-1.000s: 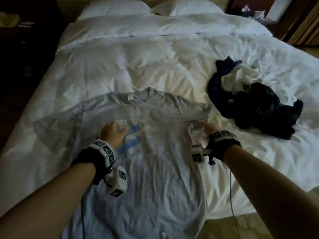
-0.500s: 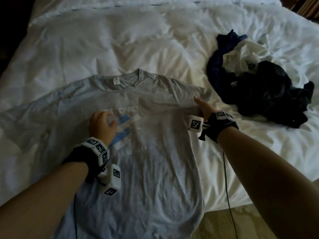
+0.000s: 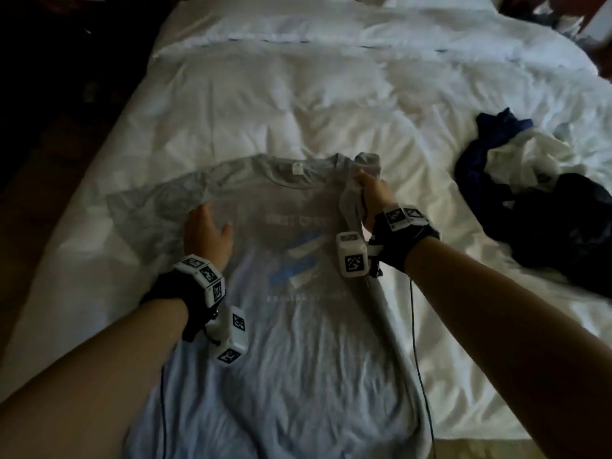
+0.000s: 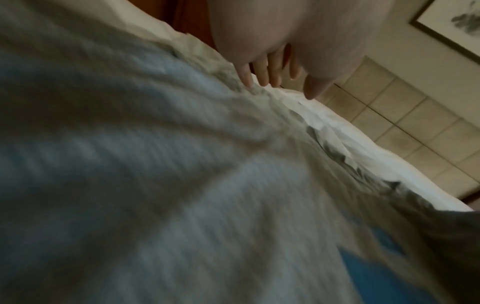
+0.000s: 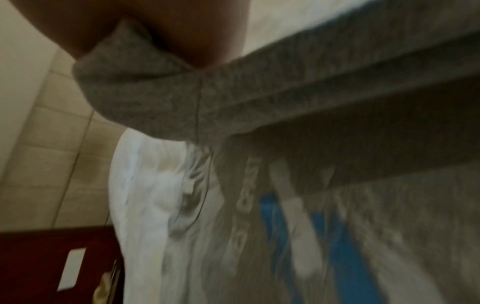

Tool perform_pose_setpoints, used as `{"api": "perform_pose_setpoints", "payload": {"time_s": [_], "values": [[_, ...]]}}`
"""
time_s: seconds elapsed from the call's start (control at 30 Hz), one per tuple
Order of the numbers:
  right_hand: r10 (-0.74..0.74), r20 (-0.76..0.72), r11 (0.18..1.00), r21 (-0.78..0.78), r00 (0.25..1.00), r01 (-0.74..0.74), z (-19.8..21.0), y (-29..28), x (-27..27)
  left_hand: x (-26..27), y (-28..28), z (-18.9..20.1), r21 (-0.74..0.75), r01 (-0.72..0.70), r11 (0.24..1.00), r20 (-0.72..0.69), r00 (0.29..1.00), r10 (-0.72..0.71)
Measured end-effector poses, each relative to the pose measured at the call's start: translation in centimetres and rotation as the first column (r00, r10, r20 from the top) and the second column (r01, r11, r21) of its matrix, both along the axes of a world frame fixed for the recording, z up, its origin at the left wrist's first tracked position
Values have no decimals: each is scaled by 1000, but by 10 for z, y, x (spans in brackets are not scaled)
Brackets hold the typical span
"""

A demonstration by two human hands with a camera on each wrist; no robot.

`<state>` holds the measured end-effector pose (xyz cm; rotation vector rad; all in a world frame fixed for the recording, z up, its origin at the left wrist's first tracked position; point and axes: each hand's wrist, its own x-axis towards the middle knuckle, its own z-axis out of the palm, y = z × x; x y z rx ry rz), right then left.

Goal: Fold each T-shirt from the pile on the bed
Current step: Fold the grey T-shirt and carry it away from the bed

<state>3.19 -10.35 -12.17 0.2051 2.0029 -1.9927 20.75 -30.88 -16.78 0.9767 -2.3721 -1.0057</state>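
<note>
A grey T-shirt (image 3: pixel 291 342) with white lettering and a blue print lies face up on the white bed (image 3: pixel 265 104), collar away from me. My right hand (image 3: pixel 372 193) grips the shirt's right sleeve (image 3: pixel 366 162) and holds it lifted over the chest. In the right wrist view the grey sleeve (image 5: pixel 161 98) bunches under the hand, above the blue print (image 5: pixel 345 246). My left hand (image 3: pixel 207 231) rests flat on the left chest with fingers (image 4: pixel 262 72) spread and straight on the shirt (image 4: pixel 155 185). The left sleeve (image 3: pixel 149 207) lies spread out.
A pile of dark blue, black and white garments (image 3: pixel 543 193) sits on the bed at the right. Pillows (image 3: pixel 331 24) lie at the head. The bed's near edge and floor (image 3: pixel 480 448) show at bottom right. A dark area (image 3: pixel 49 94) borders the bed's left side.
My right hand has taken hold of the right sleeve and carried it up and inward over the chest. My left hand slid left from the print toward the left chest.
</note>
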Motion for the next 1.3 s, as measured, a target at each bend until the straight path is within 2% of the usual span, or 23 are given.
{"api": "perform_pose_setpoints", "payload": {"time_s": [0.13,0.2,0.3,0.37,0.47,0.53,0.6,0.7,0.77,0.87,0.97,1.07,1.13,1.23,1.3], "values": [[88,-93,995,53,992,-83,19,-81,28,30,-50,10,47,-96,994,-53,994,99],[176,-119,980,114,977,-163,27,-125,47,47,-75,16,102,-150,983,-55,986,156],[338,-224,932,215,914,-292,29,-186,85,71,-107,17,198,-225,954,-63,968,241],[461,-238,879,258,855,-402,19,-217,112,84,-121,15,283,-246,927,-94,955,282],[635,-107,751,316,765,-580,-8,-247,150,95,-132,8,391,-279,877,-85,938,336],[705,73,680,213,706,-702,-23,-258,167,97,-136,-2,454,-262,851,-83,939,333],[729,151,645,175,668,-744,-28,-260,172,95,-140,-12,497,-259,828,-69,940,335],[667,34,711,269,744,-650,-27,-256,151,87,-137,-9,453,-273,849,-27,947,319],[598,-113,744,447,793,-497,-27,-248,125,79,-136,-8,389,-267,882,-29,953,302],[546,-198,681,670,814,-293,-24,-229,86,66,-140,-9,257,-205,944,-40,974,223],[605,-237,585,779,760,-223,-26,-213,56,58,-149,-10,157,-193,968,-14,980,198],[726,-257,542,785,638,-300,-31,-217,44,53,-158,-11,140,-153,978,2,988,155],[775,-228,507,781,589,-365,-35,-228,43,48,-162,-12,100,-107,989,69,992,101],[793,-155,481,753,589,-449,-38,-245,44,43,-169,-12,30,-39,999,169,985,33],[802,-120,413,820,585,-397,-36,-252,42,42,-174,-10,36,-39,999,180,983,32]]}}
